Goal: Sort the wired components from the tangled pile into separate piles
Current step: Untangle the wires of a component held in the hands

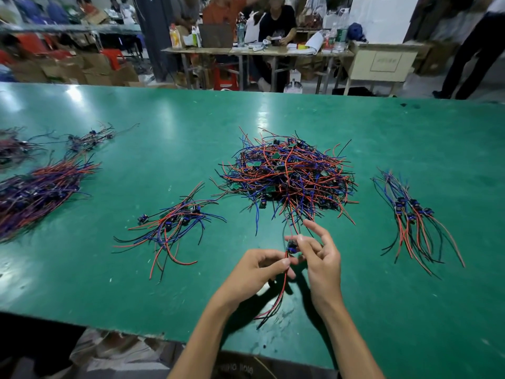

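While the tangled pile sits just beyond, one wired component is pinched by right hand grip; its wires are pinched by left hand over the worktop.

The tangled pile, a mound of red, blue and black wires with small green boards, lies at the frame's centre. Sorted piles lie apart from it: one at lower left of it, one at right with wires roughly parallel, and larger ones at the left edge. One component, a small blue part, is lifted below the tangle, red and black wires hanging.
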Tool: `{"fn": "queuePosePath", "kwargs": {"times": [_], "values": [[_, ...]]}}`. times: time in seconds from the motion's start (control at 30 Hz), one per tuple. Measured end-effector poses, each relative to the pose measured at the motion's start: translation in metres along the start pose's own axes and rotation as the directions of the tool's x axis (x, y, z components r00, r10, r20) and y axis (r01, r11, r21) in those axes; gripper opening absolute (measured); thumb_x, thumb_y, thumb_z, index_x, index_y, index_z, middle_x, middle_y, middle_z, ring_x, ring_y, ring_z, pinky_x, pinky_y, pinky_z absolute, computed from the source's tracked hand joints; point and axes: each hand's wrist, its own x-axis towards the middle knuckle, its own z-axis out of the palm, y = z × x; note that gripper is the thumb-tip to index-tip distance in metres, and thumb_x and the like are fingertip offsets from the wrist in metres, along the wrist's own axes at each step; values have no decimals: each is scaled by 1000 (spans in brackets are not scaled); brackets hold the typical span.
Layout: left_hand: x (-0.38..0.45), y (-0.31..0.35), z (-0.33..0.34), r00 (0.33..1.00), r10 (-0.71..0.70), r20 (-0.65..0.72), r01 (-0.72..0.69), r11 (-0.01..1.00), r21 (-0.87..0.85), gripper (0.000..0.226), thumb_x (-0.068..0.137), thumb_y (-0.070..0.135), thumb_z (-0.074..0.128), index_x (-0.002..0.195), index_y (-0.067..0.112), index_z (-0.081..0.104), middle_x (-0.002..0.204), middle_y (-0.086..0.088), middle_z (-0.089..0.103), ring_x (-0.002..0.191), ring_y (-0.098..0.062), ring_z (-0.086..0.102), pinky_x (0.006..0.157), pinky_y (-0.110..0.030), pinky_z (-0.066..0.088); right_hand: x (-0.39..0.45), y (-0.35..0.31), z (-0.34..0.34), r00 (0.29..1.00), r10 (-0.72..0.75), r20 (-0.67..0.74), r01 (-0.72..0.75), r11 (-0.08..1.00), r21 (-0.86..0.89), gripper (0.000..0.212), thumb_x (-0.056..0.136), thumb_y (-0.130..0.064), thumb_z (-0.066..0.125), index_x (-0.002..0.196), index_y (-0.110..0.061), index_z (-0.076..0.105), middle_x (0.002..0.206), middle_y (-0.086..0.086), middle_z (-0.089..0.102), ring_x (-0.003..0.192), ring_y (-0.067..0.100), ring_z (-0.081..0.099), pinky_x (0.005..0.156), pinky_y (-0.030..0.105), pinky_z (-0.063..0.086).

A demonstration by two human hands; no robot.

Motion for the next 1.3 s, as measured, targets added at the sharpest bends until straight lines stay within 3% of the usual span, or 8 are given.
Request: {"fn": "queuePosePath", "kwargs": {"times": [0.27, 0.37, 0.53, 0.67, 0.8, 0.93, 1.13, 1.3], "values": [[-5, 2, -7, 997, -12, 70, 13, 1000, -6, 25, 106, 23, 49, 113, 14, 71, 76, -4, 73, 67, -18, 47, 65, -18, 40, 1, -4, -6, 1000, 13, -1, -13, 992, 123, 65, 76, -16, 78, 135, -16, 52, 93, 13, 78, 85, 17, 72, 85, 36, 58], [-6, 4, -6, 998, -7, 67, 11, 999, -53, 24, 106, 20, 48, 110, 11, 71, 71, -2, 70, 62, -10, 49, 66, -17, 41, 1, -5, -6, 1000, 8, 11, -9, 989, 145, 68, 73, -15, 79, 135, -17, 52, 91, 10, 78, 87, 16, 72, 84, 27, 57], [-7, 0, -3, 982, 69, -174, -57, 996, 71, 13, 100, 19, 62, 101, 14, 74, 73, -2, 74, 60, -9, 59, 64, -19, 46, 4, -3, -8, 1000, -8, 28, 2, 978, 207, 69, 72, -7, 76, 135, -15, 50, 80, 5, 75, 85, 16, 73, 83, 20, 54], [-8, -1, -4, 838, 450, -308, -229, 802, 551, 9, 94, 18, 71, 99, 20, 78, 86, 10, 72, 73, -5, 64, 71, -19, 49, 4, -3, -8, 999, -14, 35, 7, 983, 184, 56, 73, -9, 77, 126, -16, 62, 85, 9, 77, 87, 16, 73, 83, 19, 54], [-11, -7, -3, 714, 634, -297, -298, 660, 690, 21, 91, 4, 72, 108, 14, 77, 96, 1, 67, 85, -20, 65, 75, -40, 53, 1, -6, -7, 998, -30, 56, 20, 985, 173, 28, 77, -2, 75, 88, -28, 74, 93, 16, 78, 87, 15, 73, 78, 17, 53], [-14, -14, 1, 623, 724, -296, -263, 551, 792, 35, 84, -7, 73, 111, 14, 77, 99, -3, 65, 85, -22, 62, 71, -41, 53, -1, -9, -6, 998, -3, 59, -7, 985, 173, 28, 75, -4, 77, 84, -30, 74, 95, 17, 78, 87, 16, 74, 79, 17, 53], [-13, -7, 1, 774, 567, -282, -225, 662, 715, 19, 100, 17, 62, 115, 22, 72, 90, 5, 62, 76, -20, 59, 72, -40, 51, 1, -7, -7, 999, 40, 12, -42, 982, 182, 28, 66, -22, 86, 91, -29, 76, 86, 9, 77, 83, 14, 71, 76, 16, 53], [-9, 6, 0, 917, 299, -264, -148, 869, 472, 9, 96, 33, 67, 93, 32, 76, 83, 18, 71, 64, -4, 56, 65, -18, 44, 2, -5, -9, 999, 42, 1, -41, 982, 183, 33, 62, -27, 88, 93, -31, 76, 82, 4, 75, 78, 11, 68, 76, 16, 53]]}}
